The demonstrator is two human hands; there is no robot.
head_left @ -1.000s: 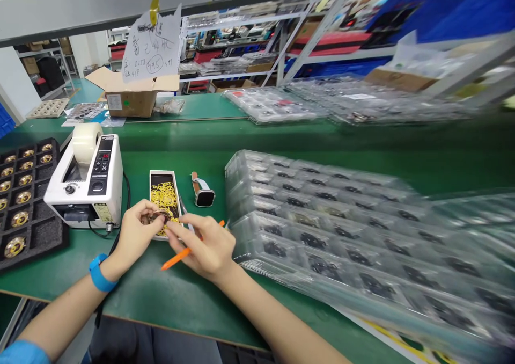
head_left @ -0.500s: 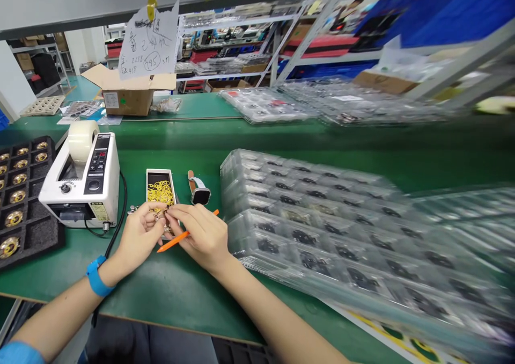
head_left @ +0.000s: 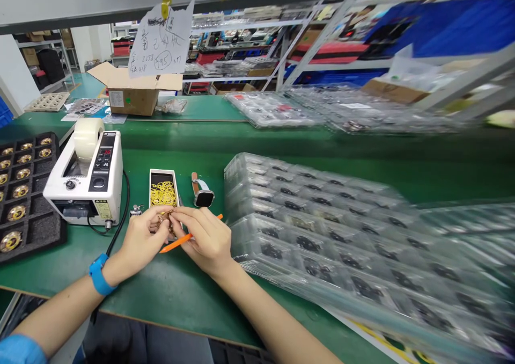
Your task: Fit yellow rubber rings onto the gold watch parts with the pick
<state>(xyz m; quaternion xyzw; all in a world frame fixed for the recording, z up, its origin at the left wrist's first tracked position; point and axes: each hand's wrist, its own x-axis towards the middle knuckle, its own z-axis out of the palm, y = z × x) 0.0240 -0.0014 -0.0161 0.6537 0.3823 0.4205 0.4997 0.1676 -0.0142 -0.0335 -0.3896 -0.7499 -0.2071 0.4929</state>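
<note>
Close together over the bench, my left hand (head_left: 140, 238) and my right hand (head_left: 209, 239) both grip a small gold-coloured metal watch part (head_left: 164, 221). Fingers cover much of it, so its exact kind does not show. A slim orange pointed stick (head_left: 177, 244) is also held in my right hand, lying across under the fingers with its point to the left. Just beyond my fingertips stands a small white-edged box (head_left: 175, 181) of yellow rings (head_left: 163, 194). A wristwatch (head_left: 204, 198) with a pale strap lies to the right of the box.
On the left are a white tape dispenser (head_left: 108, 173) and a black foam tray (head_left: 40, 230) of gold round parts. Stacked clear plastic trays (head_left: 314, 230) fill the right side. A cardboard box (head_left: 137, 101) stands on the back ledge. A handwritten paper (head_left: 161, 44) hangs above.
The view has shifted a little, so the bench things sit slightly further right. My hands stay together on the gold part, with the fingers slightly repositioned around it.
</note>
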